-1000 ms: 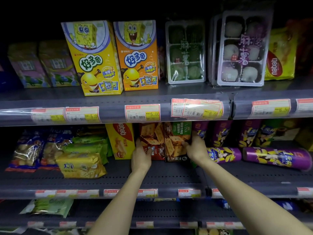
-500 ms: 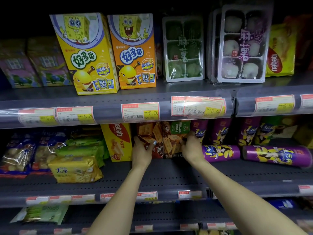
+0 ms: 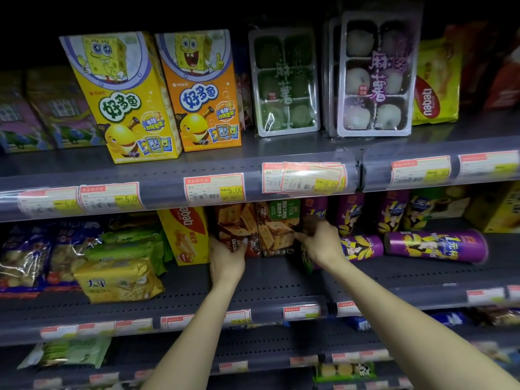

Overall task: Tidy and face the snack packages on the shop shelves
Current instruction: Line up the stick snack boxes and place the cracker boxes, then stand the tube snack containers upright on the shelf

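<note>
Two brown cracker boxes stand side by side on the middle shelf [image 3: 267,280]. My left hand [image 3: 226,260] grips the lower left edge of the red-brown cracker box [image 3: 235,225]. My right hand [image 3: 320,244] holds the right edge of the green-topped cracker box [image 3: 277,229], fingers curled round its side. A yellow wafer box [image 3: 185,235] stands just left of them. Purple tube cans [image 3: 434,246] lie on their sides to the right, others upright behind.
Soft green and yellow biscuit bags [image 3: 118,280] are piled at the left of the same shelf. The upper shelf [image 3: 309,147] carries two cartoon snack boxes [image 3: 123,99], two mochi trays [image 3: 374,77] and a yellow wafer bag [image 3: 436,83]. Price tags line every shelf edge.
Both hands stayed on the two cracker boxes. My right hand has slid up the green-topped box's right side; the boxes look drawn slightly forward. The view has shifted a little.
</note>
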